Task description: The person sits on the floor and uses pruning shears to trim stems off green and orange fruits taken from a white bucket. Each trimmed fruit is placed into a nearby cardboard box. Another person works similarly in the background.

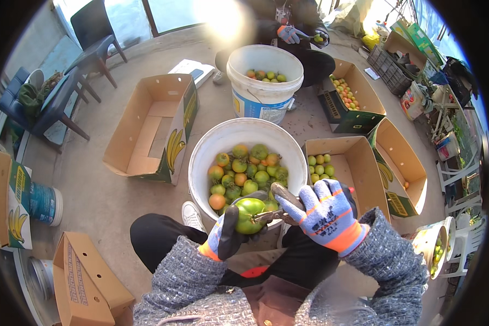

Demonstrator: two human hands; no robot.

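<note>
My left hand (228, 232), in a blue and orange glove with a dark palm, holds a large green tomato (249, 216). Pruning shears (271, 216) are gripped in my gloved right hand (320, 218), their metal jaws against the tomato's right side. Whether the blades touch a stem is hard to see. Both hands are over the near rim of a white plastic bucket (199, 142), which holds many green and orange tomatoes (240, 165). Part of the shears' handle is hidden by my right fingers.
Right of the bucket, a cardboard box (360, 163) holds green tomatoes; another box (403, 163) stands beyond. An open banana box (146, 122) is at left. Ahead, a second white bucket (265, 91) holds tomatoes, and a seated co-worker's gloved hand (291, 34) is behind it.
</note>
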